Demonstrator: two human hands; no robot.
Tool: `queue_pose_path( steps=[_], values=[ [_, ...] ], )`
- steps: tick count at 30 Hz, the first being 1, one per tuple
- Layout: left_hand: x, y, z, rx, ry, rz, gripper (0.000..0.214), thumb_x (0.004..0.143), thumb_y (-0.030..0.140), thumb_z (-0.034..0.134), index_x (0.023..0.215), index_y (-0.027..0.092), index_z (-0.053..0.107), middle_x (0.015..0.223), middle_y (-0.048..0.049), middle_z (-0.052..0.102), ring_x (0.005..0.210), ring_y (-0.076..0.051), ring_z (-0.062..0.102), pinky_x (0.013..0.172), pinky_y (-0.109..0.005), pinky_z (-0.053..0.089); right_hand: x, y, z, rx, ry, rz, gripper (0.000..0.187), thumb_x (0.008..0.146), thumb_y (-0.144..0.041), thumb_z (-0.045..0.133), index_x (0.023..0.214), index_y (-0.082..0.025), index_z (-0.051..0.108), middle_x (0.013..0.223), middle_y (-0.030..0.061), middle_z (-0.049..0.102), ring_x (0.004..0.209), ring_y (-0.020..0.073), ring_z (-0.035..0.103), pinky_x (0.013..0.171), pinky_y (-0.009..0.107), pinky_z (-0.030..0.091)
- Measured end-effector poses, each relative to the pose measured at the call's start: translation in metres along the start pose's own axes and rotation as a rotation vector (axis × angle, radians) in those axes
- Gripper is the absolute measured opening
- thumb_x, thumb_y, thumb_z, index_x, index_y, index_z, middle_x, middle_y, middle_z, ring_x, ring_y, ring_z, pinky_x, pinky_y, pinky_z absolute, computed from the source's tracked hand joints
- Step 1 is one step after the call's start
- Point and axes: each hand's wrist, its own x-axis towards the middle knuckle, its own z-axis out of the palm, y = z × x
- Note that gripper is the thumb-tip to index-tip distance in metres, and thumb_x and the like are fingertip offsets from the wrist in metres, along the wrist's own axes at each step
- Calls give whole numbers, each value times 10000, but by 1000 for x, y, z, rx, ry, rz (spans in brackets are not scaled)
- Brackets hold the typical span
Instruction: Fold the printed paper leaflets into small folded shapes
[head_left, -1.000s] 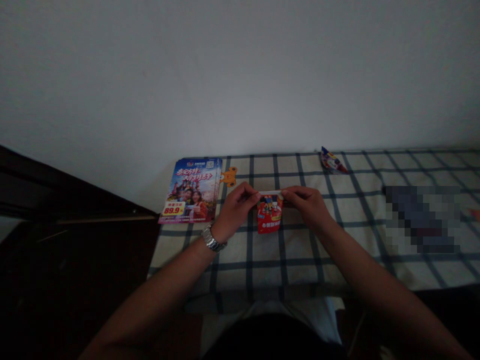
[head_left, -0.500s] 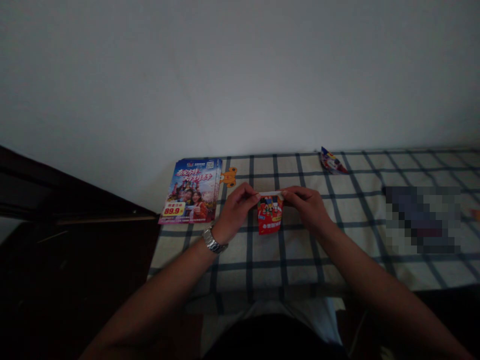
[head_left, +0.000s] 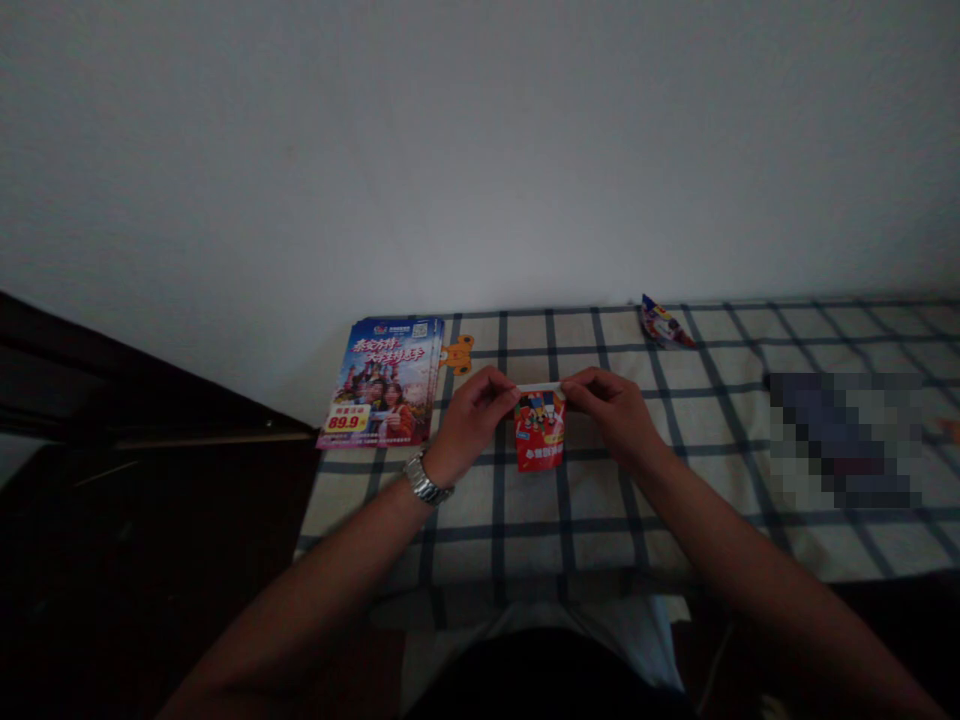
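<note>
A small red printed leaflet point(head_left: 540, 435) hangs between my two hands, its white top edge folded or rolled over into a narrow strip. My left hand point(head_left: 480, 410), with a metal watch point(head_left: 427, 480) on the wrist, pinches the strip's left end between thumb and fingers. At the other end, my right hand point(head_left: 609, 402) grips the strip the same way. Both hands are over the checked cloth point(head_left: 465, 540). Left of them lies a stack of colourful flyers point(head_left: 382, 385), the top one marked 89.9.
A cartoon bear figure point(head_left: 457, 354) shows beside the stack. Near the wall point(head_left: 480, 150) lies a crumpled blue and purple packet point(head_left: 664, 325). To the right is a pixelated, unreadable dark object point(head_left: 840, 435). Dark floor point(head_left: 150, 580) borders the cloth's left edge.
Both hands keep their pinch on the leaflet, with almost no movement. The leaflet's lower part has swung slightly and faces a little differently.
</note>
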Motion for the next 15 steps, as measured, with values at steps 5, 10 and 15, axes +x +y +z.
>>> queue_pose_path(
  steps=[5, 10, 15],
  values=[
    [-1, 0, 1, -42, -18, -34, 152, 895, 315, 674, 839, 201, 592, 794, 21, 558, 752, -136, 529, 681, -247, 435, 0, -1, 1, -46, 15, -34, 240, 780, -440, 815, 782, -210, 745, 733, 13, 734, 709, 171, 678, 701, 312, 572],
    [-1, -1, 1, -55, 5, -22, 183, 903, 349, 687, 859, 200, 589, 807, 17, 561, 746, -132, 525, 682, -246, 441, 1, -3, 2, -11, 21, 46, 286, 771, -478, 814, 880, -217, 773, 828, 28, 771, 783, 200, 717, 776, 354, 605],
    [1, -2, -1, -85, 40, -13, 196, 896, 348, 699, 850, 200, 578, 801, 14, 549, 748, -134, 517, 676, -244, 444, -1, -1, 2, -30, -51, 85, 339, 759, -501, 822, 938, -216, 790, 901, 47, 800, 824, 220, 737, 807, 374, 612]
  ],
)
